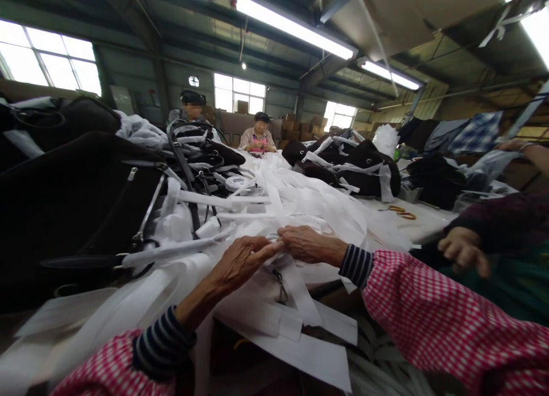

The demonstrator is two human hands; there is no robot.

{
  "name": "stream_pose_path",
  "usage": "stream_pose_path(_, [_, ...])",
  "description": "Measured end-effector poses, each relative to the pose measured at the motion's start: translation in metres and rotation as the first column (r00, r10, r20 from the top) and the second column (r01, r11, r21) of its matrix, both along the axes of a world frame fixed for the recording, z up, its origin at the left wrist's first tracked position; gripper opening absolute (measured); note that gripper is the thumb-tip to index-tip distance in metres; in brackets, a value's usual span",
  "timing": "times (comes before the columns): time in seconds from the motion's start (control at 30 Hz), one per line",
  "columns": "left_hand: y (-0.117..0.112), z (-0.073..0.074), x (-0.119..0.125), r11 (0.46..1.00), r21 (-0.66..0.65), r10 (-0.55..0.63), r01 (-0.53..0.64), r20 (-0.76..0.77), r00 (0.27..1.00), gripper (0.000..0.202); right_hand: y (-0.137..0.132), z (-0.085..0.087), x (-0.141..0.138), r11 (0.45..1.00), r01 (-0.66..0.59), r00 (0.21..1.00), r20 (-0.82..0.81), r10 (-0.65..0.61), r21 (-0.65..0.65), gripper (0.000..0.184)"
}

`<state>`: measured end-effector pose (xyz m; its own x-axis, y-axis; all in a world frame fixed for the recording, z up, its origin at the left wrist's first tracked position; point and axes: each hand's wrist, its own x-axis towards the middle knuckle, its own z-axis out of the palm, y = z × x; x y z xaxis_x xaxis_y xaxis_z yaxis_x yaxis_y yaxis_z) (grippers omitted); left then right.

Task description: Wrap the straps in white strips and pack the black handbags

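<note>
My left hand (pixel 242 263) and my right hand (pixel 306 243) meet over the middle of the table, fingers closed in a pinch. Between them is a white-wrapped strap (pixel 171 252), which runs left to a metal ring at a dark bag (pixel 81 196). A loose white strip (pixel 302 296) hangs below my right hand. Just under my fingers a small metal clasp (pixel 279 283) dangles. The exact spot where the fingertips press is partly hidden by the fingers.
White strips (pixel 309 196) cover much of the table. Dark bags (pixel 360 162) with white-wrapped straps are heaped at the back. Yellow-handled scissors (pixel 402 212) lie on the right. A co-worker's hand (pixel 464 250) is near my right arm; two people sit at the far end.
</note>
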<state>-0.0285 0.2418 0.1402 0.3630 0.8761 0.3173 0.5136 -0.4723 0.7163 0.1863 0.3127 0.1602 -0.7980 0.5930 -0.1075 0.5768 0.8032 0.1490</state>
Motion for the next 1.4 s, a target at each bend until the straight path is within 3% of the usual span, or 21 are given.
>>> stream_pose_path(0.07, [-0.001,-0.001,-0.001,0.997,-0.024,0.078,-0.079,-0.046,0.996,0.029,-0.001,0.002,0.0,1.0,-0.012,1.0,-0.025,0.011,-0.029,0.026])
stream_pose_path(0.17, [0.005,0.001,0.003,0.989,-0.006,0.146,-0.149,-0.175,0.974,0.029,-0.005,0.008,0.002,0.995,-0.014,0.99,-0.143,-0.001,-0.102,0.027])
stream_pose_path(0.3, [0.025,0.008,0.018,0.994,0.077,0.095,-0.076,-0.277,0.956,0.029,-0.008,0.008,0.01,0.98,0.029,0.93,-0.354,-0.099,-0.199,0.013])
stream_pose_path(0.43, [0.041,0.008,0.026,0.997,0.055,0.069,-0.053,-0.356,0.932,0.031,-0.005,0.0,0.016,0.962,0.072,0.873,-0.449,-0.189,-0.264,0.012])
stream_pose_path(0.5, [0.043,0.004,0.023,0.995,0.077,0.096,-0.068,-0.45,0.888,0.03,-0.003,0.001,0.017,0.961,0.065,0.88,-0.439,-0.183,-0.271,0.014])
stream_pose_path(0.6, [0.038,-0.001,0.015,0.985,0.172,0.089,0.002,-0.517,0.851,0.026,-0.002,0.009,0.015,0.962,0.029,0.913,-0.385,-0.136,-0.27,0.015])
stream_pose_path(0.73, [0.028,-0.008,0.011,0.965,0.254,0.07,0.069,-0.501,0.863,0.023,0.004,0.019,0.008,0.962,-0.002,0.91,-0.4,-0.111,-0.272,0.018])
stream_pose_path(0.83, [0.025,-0.014,0.013,0.949,0.299,0.075,0.101,-0.525,0.848,0.026,0.008,0.016,-0.002,0.954,-0.052,0.902,-0.424,-0.081,-0.294,0.025])
stream_pose_path(0.97, [0.025,-0.02,0.011,0.909,0.385,0.058,0.159,-0.494,0.868,0.028,0.008,0.006,-0.012,0.98,0.0,0.951,-0.302,-0.061,-0.198,0.026])
stream_pose_path(1.07, [0.022,-0.022,0.006,0.909,0.376,0.027,0.181,-0.484,0.875,0.028,0.006,0.004,-0.014,0.991,-0.003,0.975,-0.22,-0.026,-0.131,0.025])
stream_pose_path(1.2, [0.019,-0.025,-0.001,0.892,0.397,0.004,0.215,-0.482,0.876,0.03,0.008,0.011,-0.02,0.988,-0.013,0.99,-0.14,-0.009,-0.157,0.032])
stream_pose_path(1.4, [0.022,-0.03,-0.005,0.872,0.441,0.013,0.211,-0.452,0.892,0.026,0.002,0.024,-0.032,0.992,0.021,0.998,-0.051,-0.028,-0.128,0.024])
